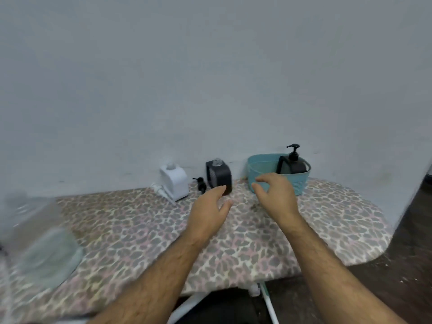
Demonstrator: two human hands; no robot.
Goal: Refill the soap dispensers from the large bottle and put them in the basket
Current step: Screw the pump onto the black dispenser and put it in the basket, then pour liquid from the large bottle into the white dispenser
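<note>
Both hands hover over the leopard-print fabric-covered counter (140,230), holding nothing. Left hand (208,211) has fingers spread & relaxed, tips just in front of the dark grey square soap dispenser (218,175); whether it touches is unclear bc of blur. Right hand (274,195) is also apart, fingers loosely curved, hanging in front of the near wall of the light teal plastic basket (257,169) at far right.

That dark dispenser stands uncapped, open neck showing, w/ its small black pump head (200,183) lying on the counter just to its left. Further left stands the white square soap dispenser (174,181), also uncapped, its white pump (161,190) lying beside it. A third black pump-top dispenser (292,163) already sits in the basket, capped. The large clear plastic bottle (37,232) is a blur at near left, well apart from both hands.

Risks, as I judge: both open dispensers are uncapped, so a quick grab or bump could tip one & spill soap on the fabric. Putting the dark one in the basket w/o its pump would leave the job half done. Fill levels can't be read through the opaque bodies, so one may get skipped. The soft cover may make things stand wobbly.
</note>
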